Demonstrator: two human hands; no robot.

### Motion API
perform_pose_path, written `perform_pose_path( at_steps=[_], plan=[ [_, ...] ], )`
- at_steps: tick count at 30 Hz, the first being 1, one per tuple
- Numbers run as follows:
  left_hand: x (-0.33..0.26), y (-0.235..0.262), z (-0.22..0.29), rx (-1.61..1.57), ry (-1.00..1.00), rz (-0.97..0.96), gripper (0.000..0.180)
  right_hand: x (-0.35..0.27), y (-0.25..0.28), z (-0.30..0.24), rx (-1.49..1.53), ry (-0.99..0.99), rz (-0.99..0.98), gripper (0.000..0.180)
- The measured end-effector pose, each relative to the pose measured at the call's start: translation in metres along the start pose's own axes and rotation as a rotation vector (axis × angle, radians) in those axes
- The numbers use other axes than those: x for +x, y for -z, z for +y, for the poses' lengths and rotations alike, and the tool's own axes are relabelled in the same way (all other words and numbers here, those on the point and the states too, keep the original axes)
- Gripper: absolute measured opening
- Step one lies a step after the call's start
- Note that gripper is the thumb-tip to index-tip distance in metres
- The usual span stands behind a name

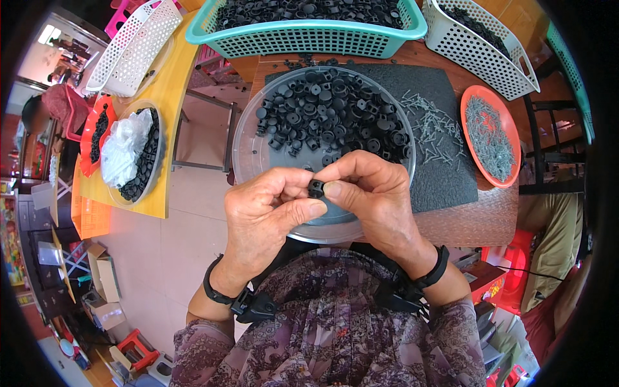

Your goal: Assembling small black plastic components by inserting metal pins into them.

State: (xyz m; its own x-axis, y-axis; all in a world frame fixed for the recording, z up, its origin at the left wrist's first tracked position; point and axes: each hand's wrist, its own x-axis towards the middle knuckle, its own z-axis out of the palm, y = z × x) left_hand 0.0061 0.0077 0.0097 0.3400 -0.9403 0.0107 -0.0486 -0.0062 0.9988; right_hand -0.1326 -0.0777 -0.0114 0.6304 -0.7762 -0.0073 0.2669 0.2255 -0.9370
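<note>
Between my two hands, over the near part of a clear round plastic tub [248,145], is a small black plastic part [316,188] with holes in it. My left hand [264,216] pinches it from the left with thumb and forefinger. From the right, my right hand [377,200] grips the same part, its thumb pressed against the side. A heap of similar black plastic parts [322,106] fills the far side of the tub. Grey metal screws [435,126] lie scattered on a dark mat [451,184] to the tub's right.
An orange-red bowl [514,138] of screws stands at the right. Behind the tub are a teal basket [303,40] and a white basket [516,71], both holding black parts. On a yellow table [151,187] at left sits another tub [161,155] with a plastic bag [126,145].
</note>
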Motion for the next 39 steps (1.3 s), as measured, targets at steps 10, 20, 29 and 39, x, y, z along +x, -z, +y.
perform_pose_path(
  at_steps=[10,20,29,39],
  plan=[
    [0.003,-0.004,-0.011,0.157,-0.131,-0.001,0.025,-0.002,0.001,-0.004,-0.116,0.062,0.012,0.011],
    [0.009,0.0,-0.013,0.457,-0.393,-0.041,0.028,-0.004,-0.002,-0.003,-0.182,0.117,-0.003,0.011],
    [0.016,-0.001,-0.009,0.65,-0.561,-0.039,0.024,-0.002,-0.003,-0.005,-0.218,0.18,-0.007,0.008],
    [0.02,-0.013,-0.006,0.691,-0.732,-0.01,0.029,0.001,0.018,-0.028,-0.175,-0.11,-0.188,0.012]
  ],
)
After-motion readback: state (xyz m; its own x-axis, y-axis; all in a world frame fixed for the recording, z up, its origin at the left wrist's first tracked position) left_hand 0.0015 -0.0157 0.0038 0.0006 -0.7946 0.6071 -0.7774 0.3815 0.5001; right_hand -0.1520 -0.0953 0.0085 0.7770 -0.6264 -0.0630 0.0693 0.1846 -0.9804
